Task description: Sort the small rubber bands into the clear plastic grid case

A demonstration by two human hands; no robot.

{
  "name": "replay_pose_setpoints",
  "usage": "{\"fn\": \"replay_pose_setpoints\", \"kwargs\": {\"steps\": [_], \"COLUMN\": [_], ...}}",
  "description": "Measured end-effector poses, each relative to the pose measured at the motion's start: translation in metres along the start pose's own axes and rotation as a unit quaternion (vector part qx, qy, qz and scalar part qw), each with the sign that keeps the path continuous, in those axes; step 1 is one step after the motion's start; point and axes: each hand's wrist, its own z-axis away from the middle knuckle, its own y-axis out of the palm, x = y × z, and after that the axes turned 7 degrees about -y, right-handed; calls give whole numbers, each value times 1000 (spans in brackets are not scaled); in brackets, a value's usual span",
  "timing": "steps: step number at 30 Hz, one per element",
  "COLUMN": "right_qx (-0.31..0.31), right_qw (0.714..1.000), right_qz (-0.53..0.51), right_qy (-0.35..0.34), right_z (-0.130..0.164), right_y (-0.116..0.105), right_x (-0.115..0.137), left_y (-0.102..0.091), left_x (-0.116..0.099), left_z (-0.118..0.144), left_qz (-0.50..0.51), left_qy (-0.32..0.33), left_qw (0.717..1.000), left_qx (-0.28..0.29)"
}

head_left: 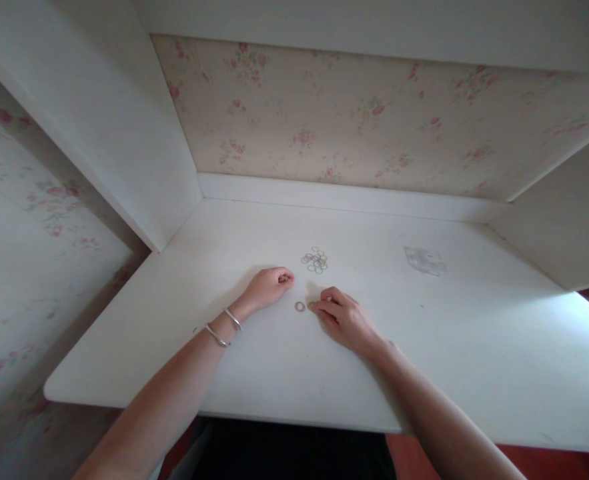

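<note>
Where right hand point(343, 319) fingers curl, a band point(312, 306) hides.

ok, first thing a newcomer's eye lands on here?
Probably the two hands meeting mid-desk: the left hand curled loosely, two bangles on its wrist, and the right hand with its fingers at a small ring lying between them. Just beyond sits a little pile of coloured rubber bands on the white desk.
</note>
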Motion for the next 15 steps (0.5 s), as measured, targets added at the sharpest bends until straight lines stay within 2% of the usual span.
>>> {"fn": "replay_pose_setpoints", "kwargs": {"steps": [4,8,11,15], "right_qx": [-41,-86,-71,-30], "right_qw": [997,985,982,983], "right_qz": [-41,-23,17,66], "right_qy": [49,150,176,166], "right_z": [-1,-12,-26,-46], "right_y": [-1,-5,-9,-13], "right_x": [-5,-31,-62,-94], "left_y": [0,0,0,0], "left_x": [-1,-2,-2,-1], "left_z": [0,0,-1,-1], "left_qz": [-4,-16,-14,-8], "left_qy": [6,10,5,4], "left_qw": [1000,1000,1000,1000], "left_qx": [-3,-6,-6,-6]}}
